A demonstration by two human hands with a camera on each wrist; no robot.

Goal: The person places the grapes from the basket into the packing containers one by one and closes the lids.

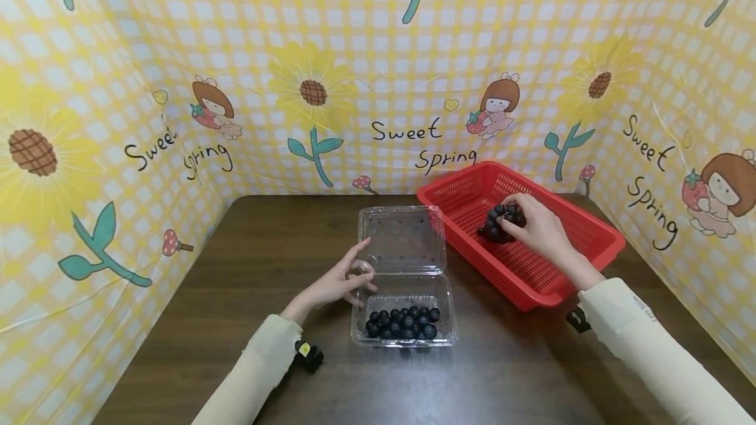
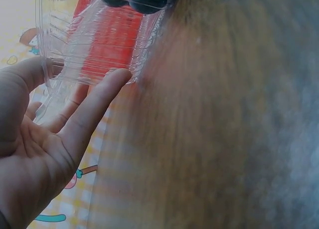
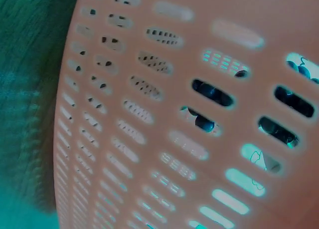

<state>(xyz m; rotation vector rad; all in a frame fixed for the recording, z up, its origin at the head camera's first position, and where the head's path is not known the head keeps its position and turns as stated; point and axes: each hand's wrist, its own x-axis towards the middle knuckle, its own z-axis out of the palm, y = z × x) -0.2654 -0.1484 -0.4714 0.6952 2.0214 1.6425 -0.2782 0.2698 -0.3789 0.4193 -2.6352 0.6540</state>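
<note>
In the head view my right hand [image 1: 543, 227] grips a bunch of dark grapes [image 1: 495, 227] inside the red basket [image 1: 413, 190]. Through the slots of the basket wall [image 3: 164, 109], the right wrist view shows only parts of dark grapes, and the hand is hidden there. My left hand [image 1: 336, 281] holds the left rim of an open clear plastic box [image 1: 451, 307]. Its thumb reaches over the rim while the other fingers spread along the outside, one low near the base. Several loose grapes [image 1: 407, 324] lie in the front of that box.
Hinged back behind the box, its clear lid [image 1: 401, 241] lies next to the basket's left corner. Brown wood tabletop [image 1: 254, 267] surrounds these things. A patterned yellow checked cloth [image 1: 384, 71] forms walls behind and at both sides.
</note>
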